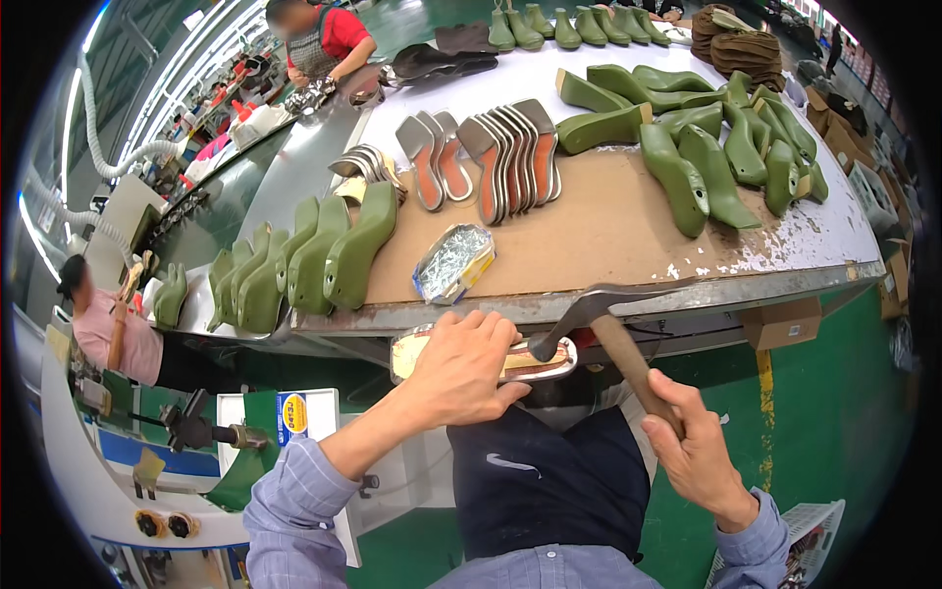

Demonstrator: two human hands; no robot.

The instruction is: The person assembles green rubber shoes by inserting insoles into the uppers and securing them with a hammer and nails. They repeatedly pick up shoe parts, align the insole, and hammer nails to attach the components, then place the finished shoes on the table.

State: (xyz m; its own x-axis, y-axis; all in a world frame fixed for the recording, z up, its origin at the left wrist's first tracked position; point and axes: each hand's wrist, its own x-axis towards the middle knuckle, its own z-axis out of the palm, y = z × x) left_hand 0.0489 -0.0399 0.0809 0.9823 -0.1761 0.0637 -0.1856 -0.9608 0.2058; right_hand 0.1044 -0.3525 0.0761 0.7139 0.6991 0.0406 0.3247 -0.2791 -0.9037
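Note:
In front of me, above my lap, lies a shoe last with a pale insole facing up point(407, 351), its rim wrapped in folded-over upper material. My left hand point(463, 361) lies over its middle with fingers curled around it, hiding that part. My right hand point(692, 440) grips the wooden handle of a hammer point(623, 355). The hammer's round face is at the insole's right end, touching or just above it; I cannot tell which. Its long thin pointed end reaches to the right, along the bench edge.
On the bench point(608, 236) stand green shoe lasts point(358, 245), insoles with orange patches point(505, 157) and a foil-lined tray point(453, 263). A machine point(211, 432) is at lower left, a white crate point(810, 540) at lower right. Two people point(329, 44) work farther off.

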